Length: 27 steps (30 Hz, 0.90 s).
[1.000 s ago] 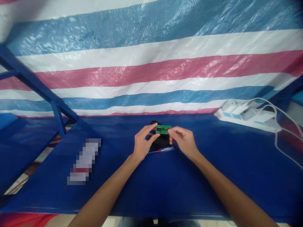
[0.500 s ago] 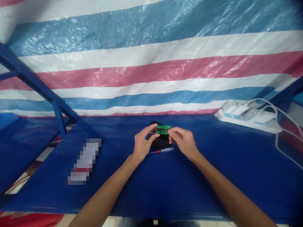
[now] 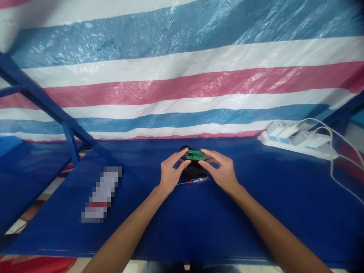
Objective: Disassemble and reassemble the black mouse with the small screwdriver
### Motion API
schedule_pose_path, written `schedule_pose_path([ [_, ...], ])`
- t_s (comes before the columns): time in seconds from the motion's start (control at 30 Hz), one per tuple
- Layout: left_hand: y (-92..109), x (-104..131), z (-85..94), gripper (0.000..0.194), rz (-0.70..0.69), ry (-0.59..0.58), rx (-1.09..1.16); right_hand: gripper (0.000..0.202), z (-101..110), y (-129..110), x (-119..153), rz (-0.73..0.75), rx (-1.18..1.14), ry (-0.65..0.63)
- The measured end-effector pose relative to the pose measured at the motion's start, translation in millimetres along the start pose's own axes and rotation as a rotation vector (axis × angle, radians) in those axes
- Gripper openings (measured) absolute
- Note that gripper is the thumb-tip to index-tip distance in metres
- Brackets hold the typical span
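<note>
A small green circuit board [image 3: 195, 154] is held up between both hands near the middle of the view. My left hand [image 3: 171, 170] pinches its left end between thumb and fingers. At the right end, my right hand [image 3: 221, 170] grips it with thumb below and index finger above. Behind and below the board lies a black object [image 3: 193, 170], partly covered by the board and hands. A screwdriver [image 3: 198, 180] with a clear and red handle rests just in front of the black object, its tip pointing left.
The blue table [image 3: 182, 227] spreads under the hands. A blurred-out pale item [image 3: 102, 195] lies on the left. At the back right is a white power strip [image 3: 298, 142] with plugs and white cables [image 3: 332, 151]. A blue metal frame [image 3: 45, 102] stands at the left.
The fingers of my right hand have shifted from over the board's right end to its edges, showing more of that end. The board has tilted slightly.
</note>
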<state>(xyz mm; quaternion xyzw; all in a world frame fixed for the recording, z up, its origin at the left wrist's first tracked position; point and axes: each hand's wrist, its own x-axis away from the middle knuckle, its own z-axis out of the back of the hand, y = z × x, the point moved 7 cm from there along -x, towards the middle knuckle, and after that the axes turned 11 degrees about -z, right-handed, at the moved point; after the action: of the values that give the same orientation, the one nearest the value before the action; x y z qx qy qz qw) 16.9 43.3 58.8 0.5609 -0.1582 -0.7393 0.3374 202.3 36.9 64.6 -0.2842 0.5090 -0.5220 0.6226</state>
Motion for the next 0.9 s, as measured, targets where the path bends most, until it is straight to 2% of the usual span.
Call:
schedule_pose_path([
  [0.1,3.3,0.1,-1.0,0.036,-0.023,-0.022,0.005,0.019,1.8,5.2,-1.9,-0.107,-0.014,0.003],
  [0.23,7.9,-0.5,-2.9,0.036,-0.065,-0.036,0.023,0.033,-2.0,9.2,-4.0,-0.221,-0.148,-0.092],
  [0.4,11.9,-2.3,-1.5,0.035,-0.142,-0.04,-0.032,0.039,-7.9,10.7,-5.4,-0.293,-0.23,-0.193],
  [0.53,12.6,-2.5,-1.6,0.033,-0.25,-0.112,-0.106,0.043,-11.8,12.2,-4.3,-0.306,-0.206,-0.25],
  [0.7,13.6,-4.2,-3.3,0.029,-0.328,-0.27,-0.268,0.044,-14.9,12.0,-2.5,-0.293,-0.09,-0.299],
  [0.77,15.9,-6.7,0.3,0.024,-0.349,-0.287,-0.3,0.046,-14.7,13.3,-3.0,-0.299,-0.062,-0.29],
  [0.9,12.9,-11.4,5.5,0.021,-0.301,-0.379,-0.334,0.041,-6.5,18.7,-6.9,-0.306,-0.075,-0.164],
])
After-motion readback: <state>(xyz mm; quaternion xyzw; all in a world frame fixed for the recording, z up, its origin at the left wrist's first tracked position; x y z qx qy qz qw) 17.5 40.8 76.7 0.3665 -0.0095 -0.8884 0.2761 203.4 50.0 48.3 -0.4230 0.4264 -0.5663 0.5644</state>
